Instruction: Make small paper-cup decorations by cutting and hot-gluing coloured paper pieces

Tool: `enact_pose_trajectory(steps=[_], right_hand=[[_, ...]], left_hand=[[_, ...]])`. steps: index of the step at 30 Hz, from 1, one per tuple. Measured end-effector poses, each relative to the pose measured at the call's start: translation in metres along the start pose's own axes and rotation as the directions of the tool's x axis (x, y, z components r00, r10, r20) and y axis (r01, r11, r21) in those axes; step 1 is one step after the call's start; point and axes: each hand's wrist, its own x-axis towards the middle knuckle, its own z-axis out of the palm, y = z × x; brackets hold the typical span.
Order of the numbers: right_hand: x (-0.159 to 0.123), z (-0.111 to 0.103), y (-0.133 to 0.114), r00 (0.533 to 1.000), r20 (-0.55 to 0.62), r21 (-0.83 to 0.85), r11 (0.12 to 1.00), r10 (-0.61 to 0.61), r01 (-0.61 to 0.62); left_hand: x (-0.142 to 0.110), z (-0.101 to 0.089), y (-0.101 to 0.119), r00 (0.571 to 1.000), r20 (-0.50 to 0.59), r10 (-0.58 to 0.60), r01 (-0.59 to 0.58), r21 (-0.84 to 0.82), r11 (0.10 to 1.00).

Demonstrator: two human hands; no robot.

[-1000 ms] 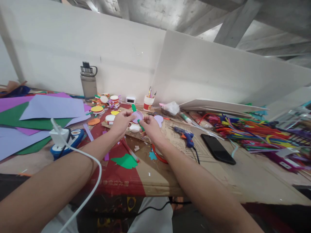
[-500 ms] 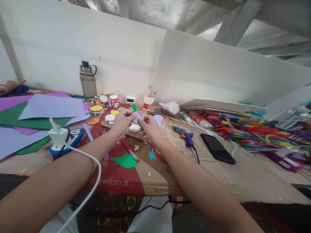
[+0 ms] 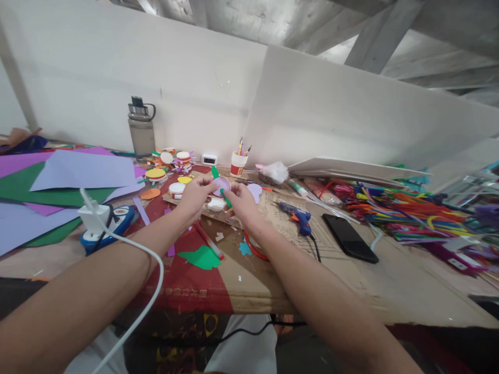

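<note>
Between my two hands is a round lilac paper piece (image 3: 222, 185) with green strips at its upper and lower edges. My left hand (image 3: 198, 194) pinches its left side. On the right edge, by the lower green strip (image 3: 225, 198), my right hand (image 3: 241, 201) has its fingers closed. A white round piece (image 3: 215, 204) lies just below them on the cardboard. Lilac paper discs (image 3: 254, 192) rest beside my right hand. Left of my left hand sit a red-and-white round piece (image 3: 176, 190) and a yellow disc (image 3: 184, 179).
A glue gun (image 3: 297, 217) and a black phone (image 3: 350, 238) lie at the right, before a heap of coloured pipe cleaners (image 3: 413, 208). A power strip (image 3: 107, 228), its white cable crossing my left forearm, and coloured paper sheets (image 3: 81, 171) are at the left. A bottle (image 3: 142, 130) stands behind.
My right thumb and fingers have shifted slightly at the lower green strip, and more of that strip shows. Both hands stay on the lilac piece in nearly the same place.
</note>
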Motion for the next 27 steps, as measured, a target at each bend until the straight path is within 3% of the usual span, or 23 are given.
enact_pose_trajectory(steps=[5,9,20,27], right_hand=[[-0.001,-0.005,-0.006,0.999,-0.031,0.121,0.992,0.039,-0.035],[-0.002,-0.005,-0.007,0.998,-0.037,0.135,0.99,0.042,-0.037],[0.003,-0.004,0.005,0.998,0.027,-0.009,0.998,-0.054,0.054],[0.002,-0.003,0.003,0.998,0.016,-0.079,0.995,-0.054,0.055]], left_hand=[[0.003,-0.003,0.004,0.986,-0.074,-0.147,0.138,-0.117,0.983],[0.003,-0.004,0.005,0.98,-0.095,-0.175,0.162,-0.135,0.978],[0.001,-0.001,-0.003,1.0,0.027,-0.008,0.007,0.011,1.0],[0.003,-0.001,-0.005,0.999,0.047,0.001,-0.002,0.031,1.0]])
